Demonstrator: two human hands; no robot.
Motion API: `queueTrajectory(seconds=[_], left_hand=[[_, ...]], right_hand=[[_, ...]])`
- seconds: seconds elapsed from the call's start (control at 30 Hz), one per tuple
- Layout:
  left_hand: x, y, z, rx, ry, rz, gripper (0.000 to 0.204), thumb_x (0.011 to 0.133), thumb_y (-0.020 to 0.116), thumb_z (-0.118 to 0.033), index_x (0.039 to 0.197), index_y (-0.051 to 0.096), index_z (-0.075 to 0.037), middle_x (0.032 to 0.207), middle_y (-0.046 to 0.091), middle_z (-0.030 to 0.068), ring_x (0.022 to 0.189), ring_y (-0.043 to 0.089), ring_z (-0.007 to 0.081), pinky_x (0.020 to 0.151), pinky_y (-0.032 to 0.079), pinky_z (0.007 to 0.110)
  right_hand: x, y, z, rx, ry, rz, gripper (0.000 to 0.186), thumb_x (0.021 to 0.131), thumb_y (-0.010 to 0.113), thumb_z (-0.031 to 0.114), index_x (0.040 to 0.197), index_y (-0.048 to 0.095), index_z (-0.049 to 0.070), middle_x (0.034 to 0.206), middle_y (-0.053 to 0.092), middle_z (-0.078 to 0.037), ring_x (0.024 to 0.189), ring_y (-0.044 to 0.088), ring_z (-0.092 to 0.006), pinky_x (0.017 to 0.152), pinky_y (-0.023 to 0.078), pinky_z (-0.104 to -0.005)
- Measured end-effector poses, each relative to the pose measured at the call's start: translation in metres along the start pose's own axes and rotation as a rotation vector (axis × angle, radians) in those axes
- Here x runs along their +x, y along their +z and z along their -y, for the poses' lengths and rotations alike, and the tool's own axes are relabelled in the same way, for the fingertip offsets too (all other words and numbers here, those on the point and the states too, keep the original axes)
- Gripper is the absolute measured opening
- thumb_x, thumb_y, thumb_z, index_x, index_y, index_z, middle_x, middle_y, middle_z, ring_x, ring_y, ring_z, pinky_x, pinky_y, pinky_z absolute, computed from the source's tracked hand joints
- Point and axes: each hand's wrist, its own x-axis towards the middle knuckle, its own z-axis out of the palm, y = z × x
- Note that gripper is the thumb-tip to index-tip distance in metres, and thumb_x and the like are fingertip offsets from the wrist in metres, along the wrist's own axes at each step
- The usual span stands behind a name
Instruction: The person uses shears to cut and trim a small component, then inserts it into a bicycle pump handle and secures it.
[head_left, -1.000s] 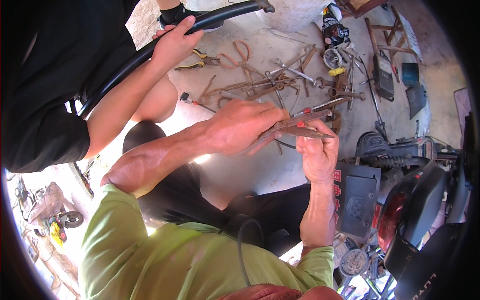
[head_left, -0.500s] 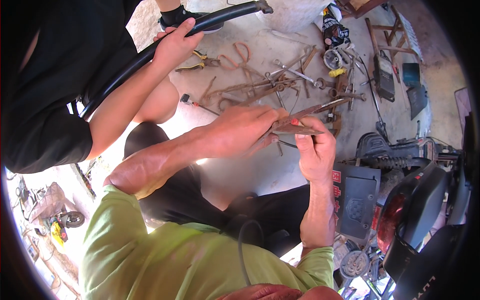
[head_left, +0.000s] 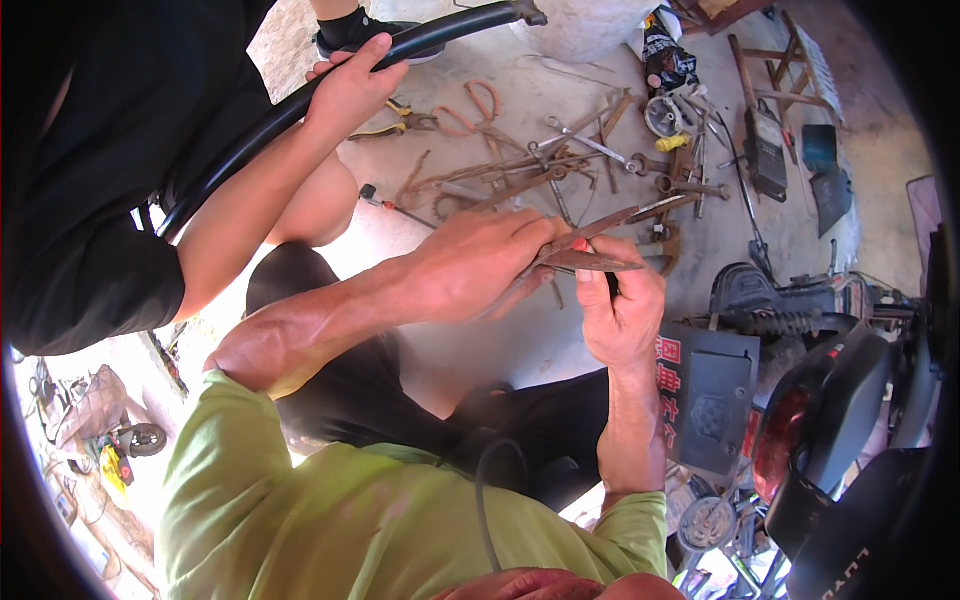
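At upper left a co-worker's hand (head_left: 350, 90) holds a black rubber tube (head_left: 300, 105). Rusty hand tools (head_left: 560, 165) litter the concrete floor (head_left: 480, 330). At centre, the left hand (head_left: 480, 265) and right hand (head_left: 620, 310) both grip flat rusty metal scissors (head_left: 590, 255); steady pressure helps.

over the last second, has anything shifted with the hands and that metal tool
Hardly anything. The left hand and right hand have stayed together, both gripping the thin metal tool, which has kept about the same tilt. The other person's hand has kept its grip on the black rubber tube. The rusty tools on the ground lie as before.
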Motion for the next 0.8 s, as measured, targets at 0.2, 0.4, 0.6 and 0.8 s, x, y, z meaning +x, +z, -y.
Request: queueTrajectory(seconds=[0.2, 0.4, 0.6, 0.8], left_hand=[[-0.001, 0.001, 0.003, 0.002, -0.008, 0.018, 0.042, 0.087, 0.074, -0.001, 0.126, 0.058, -0.001, 0.095, 0.065, 0.0174, 0.082, 0.066, 0.0393, 0.068, 0.052, 0.045], [-0.005, 0.008, 0.009, -0.138, -0.229, 0.056, 0.015, 0.088, 0.073, -0.009, 0.098, 0.061, -0.006, 0.078, 0.066, 0.0168, 0.073, 0.067, 0.0417, 0.061, 0.051, 0.047], [-0.004, 0.014, 0.02, -0.126, -0.34, -0.06, 0.024, 0.093, 0.076, -0.022, 0.094, 0.06, -0.004, 0.079, 0.067, 0.0208, 0.075, 0.066, 0.0448, 0.063, 0.05, 0.049], [0.005, -0.001, 0.0, -0.044, -0.388, 0.073, 0.031, 0.094, 0.076, -0.015, 0.121, 0.062, -0.004, 0.088, 0.065, 0.0135, 0.079, 0.064, 0.0357, 0.07, 0.051, 0.044]], right_hand=[[0.003, -0.001, 0.007, -0.038, 0.034, -0.011, 0.015, 0.097, 0.072, 0.01, 0.107, 0.07, -0.001, 0.081, 0.07, -0.008, 0.061, 0.058, -0.0109, 0.056, 0.047, -0.0276], [0.005, 0.0, 0.009, 0.013, -0.037, 0.05, 0.018, 0.094, 0.075, 0.01, 0.106, 0.07, -0.001, 0.08, 0.07, -0.009, 0.064, 0.063, -0.0134, 0.057, 0.049, -0.0287], [0.004, -0.011, 0.0, 0.211, 0.073, 0.011, 0.022, 0.099, 0.073, 0.015, 0.112, 0.07, -0.002, 0.088, 0.068, -0.003, 0.069, 0.055, -0.0071, 0.062, 0.045, -0.0236], [-0.009, -0.014, -0.019, 0.462, 0.151, -0.028, 0.029, 0.1, 0.073, 0.019, 0.119, 0.067, -0.002, 0.088, 0.062, 0.003, 0.069, 0.046, -0.0022, 0.06, 0.037, -0.0196]])
